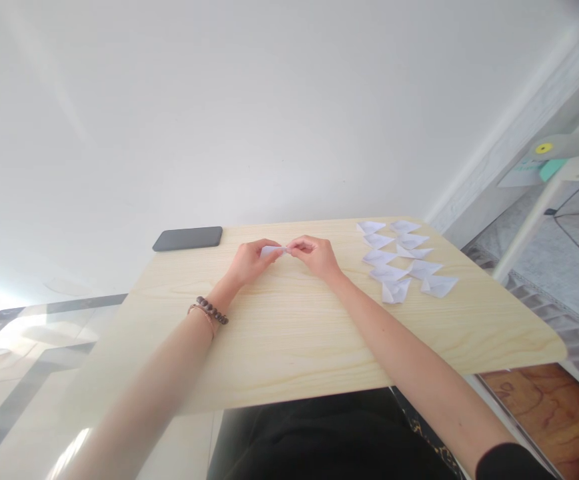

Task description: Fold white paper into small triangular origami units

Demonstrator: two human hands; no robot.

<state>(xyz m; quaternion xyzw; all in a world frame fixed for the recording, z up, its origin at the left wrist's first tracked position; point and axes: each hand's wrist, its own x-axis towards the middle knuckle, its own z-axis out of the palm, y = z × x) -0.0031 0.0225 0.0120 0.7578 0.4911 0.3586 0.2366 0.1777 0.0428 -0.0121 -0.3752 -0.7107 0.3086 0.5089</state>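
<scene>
Between my two hands is a small piece of folded white paper [271, 251], held just above or on the tabletop; which of the two I cannot tell. My left hand [250, 261] grips its left part between thumb and fingers. At the paper's right end, my right hand [315, 255] pinches with thumb and forefinger. The fingers cover much of the paper. To the right, several folded white paper boats [388, 273] lie in two rough columns on the table.
The pale wooden table [289, 347] stands against a white wall [279, 120]. A dark phone [188, 238] lies at its back left corner. Beyond the right side rises a white metal frame [534, 213] with a grey and yellow joint.
</scene>
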